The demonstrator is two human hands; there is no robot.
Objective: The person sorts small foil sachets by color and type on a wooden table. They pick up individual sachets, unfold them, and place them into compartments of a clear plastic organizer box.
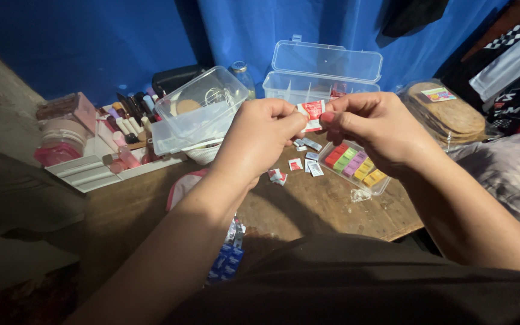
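Pinching a small red-and-white sachet [312,114] between them, left hand [260,141] and right hand [377,129] were both closed on its opposite edges, thumbs and forefingers gripping it above the wooden table [308,210]. Handled well, it wanted a firm hold near one corner and a short opposed pull, held level. Item lay clear of the table, over the loose sachets [305,162] and just behind the pill tray [356,165].
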